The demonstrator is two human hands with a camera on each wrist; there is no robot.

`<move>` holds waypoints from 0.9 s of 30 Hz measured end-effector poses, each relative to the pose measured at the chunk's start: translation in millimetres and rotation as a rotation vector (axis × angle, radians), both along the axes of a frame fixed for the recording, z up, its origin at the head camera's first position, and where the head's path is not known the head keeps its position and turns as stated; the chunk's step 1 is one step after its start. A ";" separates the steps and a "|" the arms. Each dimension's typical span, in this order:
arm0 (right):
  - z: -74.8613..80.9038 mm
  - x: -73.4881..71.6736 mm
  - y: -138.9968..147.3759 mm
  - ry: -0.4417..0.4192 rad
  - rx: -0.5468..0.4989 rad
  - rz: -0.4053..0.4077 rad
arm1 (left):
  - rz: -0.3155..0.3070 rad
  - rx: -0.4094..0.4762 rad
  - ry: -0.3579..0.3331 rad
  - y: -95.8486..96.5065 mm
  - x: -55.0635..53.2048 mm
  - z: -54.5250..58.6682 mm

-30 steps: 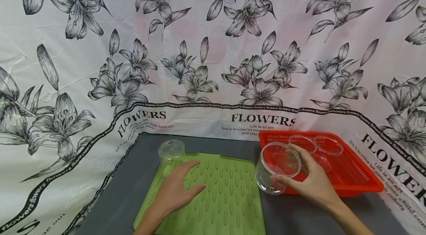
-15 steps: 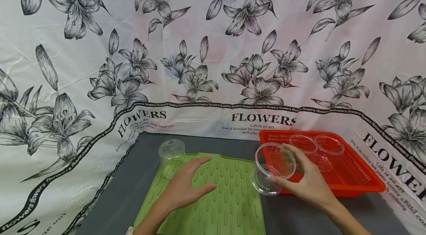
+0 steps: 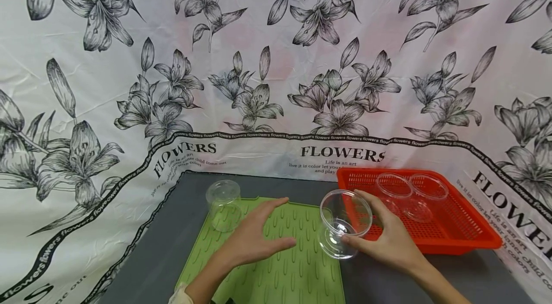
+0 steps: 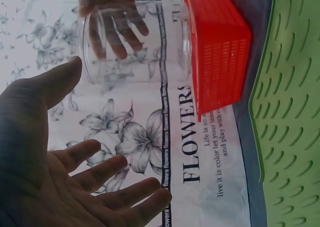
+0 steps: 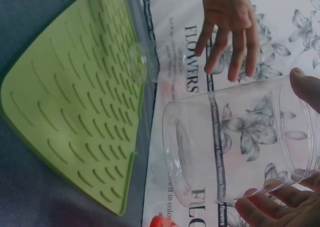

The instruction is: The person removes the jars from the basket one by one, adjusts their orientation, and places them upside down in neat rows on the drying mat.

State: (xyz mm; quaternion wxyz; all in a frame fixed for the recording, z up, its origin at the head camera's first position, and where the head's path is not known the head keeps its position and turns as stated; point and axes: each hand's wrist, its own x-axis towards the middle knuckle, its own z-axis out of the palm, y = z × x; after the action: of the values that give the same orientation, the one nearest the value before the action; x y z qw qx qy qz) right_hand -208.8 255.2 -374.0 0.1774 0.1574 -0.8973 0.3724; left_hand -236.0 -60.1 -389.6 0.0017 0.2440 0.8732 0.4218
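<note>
the right hand (image 3: 385, 239) holds a clear, colourless, cylindrical jar of see-through, plastic-looking material (image 3: 335, 234), thumb on the near side of its wall and fingers round the far side, close under the rim. the jar is held in the air with its rim end up, in front of the right edge of the mat as the head view sees it, between the two hands. the left hand (image 3: 254, 242) is wide, its thumb well apart from the loosely spread fingers and its palm turned toward the jar; it touches nothing. a pale cream sleeve (image 3: 180, 296) shows at the left wrist. below the hands lies a flat, lime-green mat with rows of raised oval ridges (image 3: 297, 265). a second clear cylindrical container (image 3: 223, 194) stands upright at the mat's far left corner. right of the mat sits a bright red, rectangular plastic basket with slotted walls (image 3: 453, 246), holding at least two clear round-rimmed vessels (image 3: 417, 210) side by side. all rests on a dark grey tabletop (image 3: 146, 251). behind it hangs a white sheet printed with black line-drawn lilies (image 3: 258, 160) and the word "flowers".
</note>
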 end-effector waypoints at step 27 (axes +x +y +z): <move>-11.9 -4.3 -32.1 -0.070 -0.127 0.130 | -0.223 0.007 0.000 19.0 -24.9 11.5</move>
State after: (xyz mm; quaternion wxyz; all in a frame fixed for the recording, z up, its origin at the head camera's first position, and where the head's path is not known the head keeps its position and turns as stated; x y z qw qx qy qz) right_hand -213.1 223.2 -385.9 0.1310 0.1908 -0.8653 0.4445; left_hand -260.9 -41.1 -378.2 0.0476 0.3396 0.8393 0.4219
